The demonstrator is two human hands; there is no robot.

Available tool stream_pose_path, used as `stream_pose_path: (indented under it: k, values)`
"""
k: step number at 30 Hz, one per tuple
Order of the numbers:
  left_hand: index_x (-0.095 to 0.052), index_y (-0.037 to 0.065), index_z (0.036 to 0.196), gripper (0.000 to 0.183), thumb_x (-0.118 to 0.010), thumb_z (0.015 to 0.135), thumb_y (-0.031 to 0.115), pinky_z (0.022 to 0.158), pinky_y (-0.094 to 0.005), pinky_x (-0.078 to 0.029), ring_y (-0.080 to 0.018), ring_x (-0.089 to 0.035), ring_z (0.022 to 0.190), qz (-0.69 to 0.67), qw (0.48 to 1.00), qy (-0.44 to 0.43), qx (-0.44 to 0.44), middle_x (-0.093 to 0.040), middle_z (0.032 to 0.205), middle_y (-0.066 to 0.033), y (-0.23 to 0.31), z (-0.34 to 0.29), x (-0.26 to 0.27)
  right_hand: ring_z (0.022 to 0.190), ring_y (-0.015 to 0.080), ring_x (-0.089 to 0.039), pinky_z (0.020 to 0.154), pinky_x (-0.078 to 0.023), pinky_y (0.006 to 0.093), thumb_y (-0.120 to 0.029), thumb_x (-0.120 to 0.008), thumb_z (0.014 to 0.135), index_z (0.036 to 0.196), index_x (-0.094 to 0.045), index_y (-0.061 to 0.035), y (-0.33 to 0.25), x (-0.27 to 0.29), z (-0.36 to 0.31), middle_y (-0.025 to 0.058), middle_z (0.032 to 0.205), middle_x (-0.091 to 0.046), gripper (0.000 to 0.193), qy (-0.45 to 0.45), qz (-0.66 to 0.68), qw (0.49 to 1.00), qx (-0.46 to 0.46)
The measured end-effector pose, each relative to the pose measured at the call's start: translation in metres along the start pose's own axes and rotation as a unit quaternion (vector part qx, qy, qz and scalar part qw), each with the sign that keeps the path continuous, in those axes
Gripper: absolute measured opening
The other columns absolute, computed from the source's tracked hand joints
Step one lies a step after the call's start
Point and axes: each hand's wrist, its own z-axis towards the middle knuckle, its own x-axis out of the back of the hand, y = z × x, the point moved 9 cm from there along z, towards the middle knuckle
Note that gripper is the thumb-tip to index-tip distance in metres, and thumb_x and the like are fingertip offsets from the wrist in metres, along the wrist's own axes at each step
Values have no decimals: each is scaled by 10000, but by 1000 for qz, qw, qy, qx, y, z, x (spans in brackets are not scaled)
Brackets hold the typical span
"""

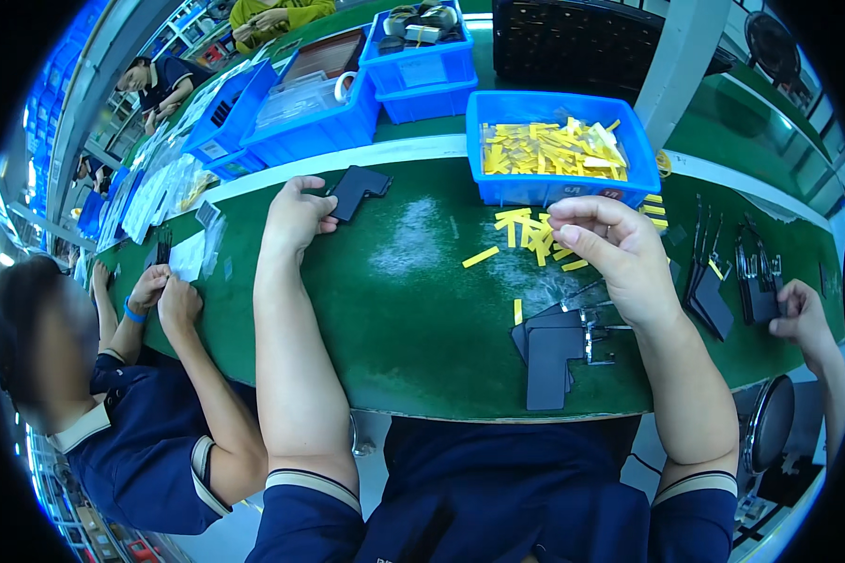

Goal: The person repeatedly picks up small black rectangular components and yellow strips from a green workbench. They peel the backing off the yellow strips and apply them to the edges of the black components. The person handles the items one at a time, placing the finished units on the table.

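My left hand (296, 220) is at the left middle of the green table, thumb and fingers closed on the edge of a flat black L-shaped piece (359, 190). Over the right side, my right hand (620, 249) has its thumb and forefinger brought together in a pinch; anything between the tips is too small to make out. Just beyond and below it lie loose yellow strips (538, 236). Nearer to me is a stack of black L-shaped pieces (552, 361) with silvery metal parts along the right side.
A blue bin (479, 178) of yellow strips stands behind my right hand. More blue bins (314, 127) line the back. Black pieces with long thin leads (711, 300) lie at the right, beside another person's hand (803, 314). A co-worker (150, 403) works close on my left.
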Motion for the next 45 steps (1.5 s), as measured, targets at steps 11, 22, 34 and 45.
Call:
stream_pose_path:
  k: [11,22,34,45]
  values:
    - [-532,3,1188,503,-699,722,90,632,-316,-529,-194,-645,653,288,956,62,13,-659,823,-119,4,-3,17,827,138,-613,768,-492,265,-62,-620,829,990,-628,33,-4,-7,-2,80,923,-619,187,-18,-90,995,30]
    - [-655,100,1064,336,-667,728,91,861,-375,-470,-273,-598,971,371,912,50,-166,-624,1035,-114,24,-1,-10,791,188,-636,736,-500,287,-65,-629,790,933,-646,23,-15,-17,-5,103,884,-621,169,-43,-221,971,85]
    - [-675,58,1011,294,-676,717,54,798,-350,-494,-255,-636,874,364,913,68,-174,-651,967,-128,20,3,-11,761,222,-633,706,-500,305,-83,-627,787,913,-650,18,-20,-21,-7,121,861,-626,163,-51,-268,956,108]
    - [-584,117,1186,462,-675,736,66,824,-359,-487,-250,-602,941,280,912,129,-271,-605,1084,-131,50,-20,-8,732,268,-604,664,-480,358,-122,-634,778,896,-646,-14,-28,-17,-7,116,802,-603,161,-22,-292,938,184]
